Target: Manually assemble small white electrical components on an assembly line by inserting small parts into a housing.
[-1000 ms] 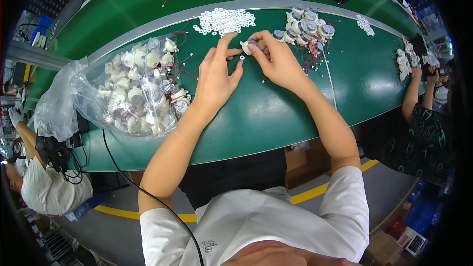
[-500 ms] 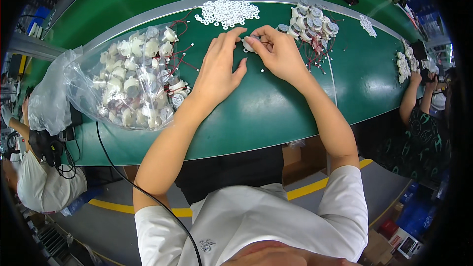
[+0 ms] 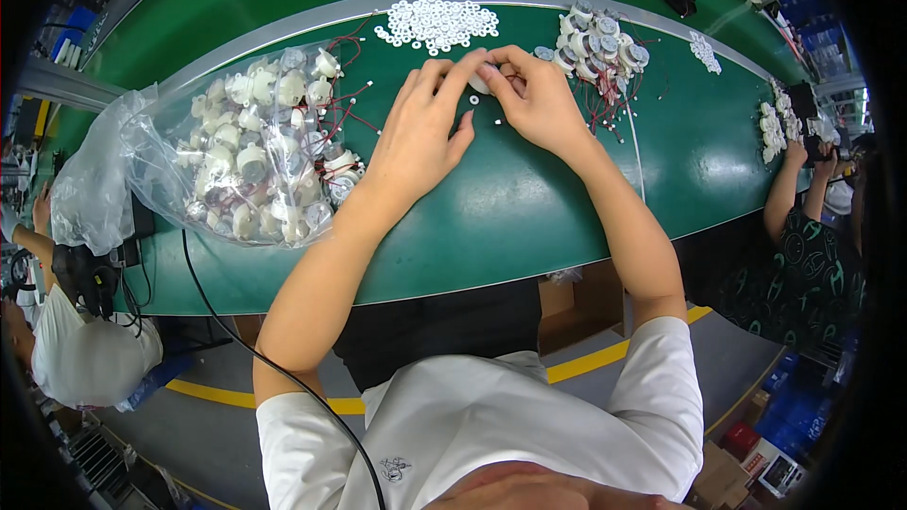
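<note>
My right hand [image 3: 539, 104] pinches a small round white motor [image 3: 479, 83], mostly hidden by the fingers. Against its far side rest the fingertips of my left hand [image 3: 425, 118], its fingers stretched and its thumb standing apart. Just below the motor, a small white ring washer [image 3: 473, 100] lies on the green table [image 3: 510, 217]. A little white connector [image 3: 498, 122] shows beside my right hand. Beyond both hands spreads a heap of white ring washers [image 3: 439, 23].
Left of my arm lies a clear plastic bag [image 3: 142, 156] full of white motors with red wires. Another pile of wired motors [image 3: 600, 42] sits at the far right, near a few more washers [image 3: 704, 51]. A black cable [image 3: 222, 321] crosses my left arm. Co-workers sit on both sides.
My left fingers have moved right onto the motor, which is now more covered. A white washer now shows on the table below it.
</note>
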Action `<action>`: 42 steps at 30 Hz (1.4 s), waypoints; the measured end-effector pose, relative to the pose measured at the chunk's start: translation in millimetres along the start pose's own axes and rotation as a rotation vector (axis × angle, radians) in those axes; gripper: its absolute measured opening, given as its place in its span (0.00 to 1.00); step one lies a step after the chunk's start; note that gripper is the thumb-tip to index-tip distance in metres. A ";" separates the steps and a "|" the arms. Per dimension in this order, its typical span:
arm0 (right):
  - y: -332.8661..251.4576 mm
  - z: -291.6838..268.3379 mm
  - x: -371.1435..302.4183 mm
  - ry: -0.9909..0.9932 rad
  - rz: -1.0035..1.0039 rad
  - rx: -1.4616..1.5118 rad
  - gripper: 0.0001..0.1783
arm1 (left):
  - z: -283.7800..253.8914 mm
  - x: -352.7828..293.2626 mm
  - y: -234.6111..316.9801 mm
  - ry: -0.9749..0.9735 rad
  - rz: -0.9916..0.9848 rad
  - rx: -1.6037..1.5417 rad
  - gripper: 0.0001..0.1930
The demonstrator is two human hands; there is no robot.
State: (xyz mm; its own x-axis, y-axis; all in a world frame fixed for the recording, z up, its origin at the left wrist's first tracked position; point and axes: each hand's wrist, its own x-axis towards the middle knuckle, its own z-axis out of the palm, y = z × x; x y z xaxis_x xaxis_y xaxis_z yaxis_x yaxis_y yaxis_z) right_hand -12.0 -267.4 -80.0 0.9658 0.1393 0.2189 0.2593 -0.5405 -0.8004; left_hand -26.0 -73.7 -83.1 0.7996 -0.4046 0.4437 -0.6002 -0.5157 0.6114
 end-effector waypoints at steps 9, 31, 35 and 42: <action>-0.6 -9.1 -0.2 0.035 0.110 0.015 0.17 | 16.9 2.5 -5.9 0.067 -0.018 -0.112 0.32; 2.2 -2.9 1.3 -0.015 0.039 -0.027 0.16 | 19.0 4.9 -12.4 0.122 -0.085 -0.139 0.33; 4.3 -3.4 2.4 0.013 0.012 -0.030 0.16 | 23.4 8.5 -10.7 0.111 -0.133 -0.186 0.33; 5.2 -3.9 -2.1 -0.010 0.028 -0.041 0.16 | 13.8 4.5 -14.0 0.059 -0.140 -0.252 0.34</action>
State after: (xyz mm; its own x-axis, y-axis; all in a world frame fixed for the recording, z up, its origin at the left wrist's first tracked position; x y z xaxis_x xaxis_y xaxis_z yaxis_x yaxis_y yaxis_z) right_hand -12.8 -273.7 -82.4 0.9727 0.1314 0.1911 0.2318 -0.5780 -0.7824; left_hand -14.2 -78.7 -98.7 0.8783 -0.2949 0.3763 -0.4665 -0.3563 0.8096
